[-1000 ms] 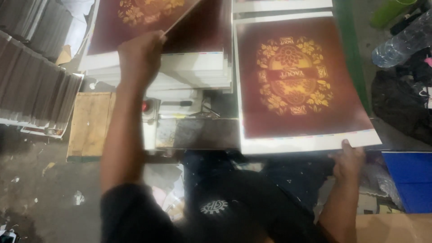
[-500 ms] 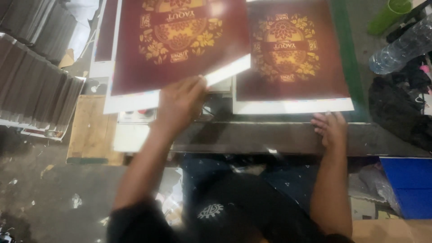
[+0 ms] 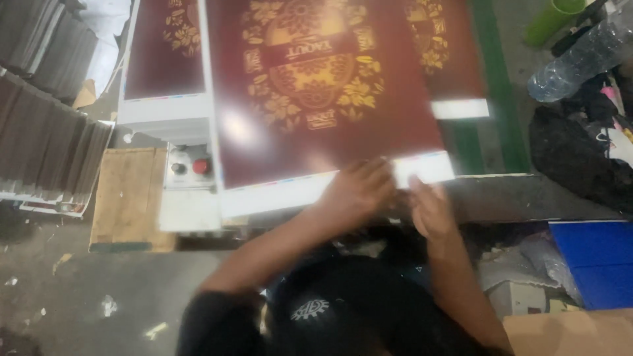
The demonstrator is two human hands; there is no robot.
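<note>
- At the near white edge of the big maroon sheet (image 3: 316, 99) with gold ornament, left hand (image 3: 356, 194) grips it, fingers curled on top.
- Right hand (image 3: 428, 207), at 3 o'clock, pinches the same margin.
- Sheet hides most of the green-edged table (image 3: 501, 99); its top is cut off.
- Clear plastic bottle (image 3: 580, 59) lies at 2 o'clock; red button (image 3: 201, 166) at 9.

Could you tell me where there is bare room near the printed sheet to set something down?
The wooden board, between the grey card stacks and the machine with its red button, is bare. So is the green strip right of the maroon sheet. Crowded: the near edge, where both hands, left and right, grip the sheet, and the far right around the plastic bottle.
</note>
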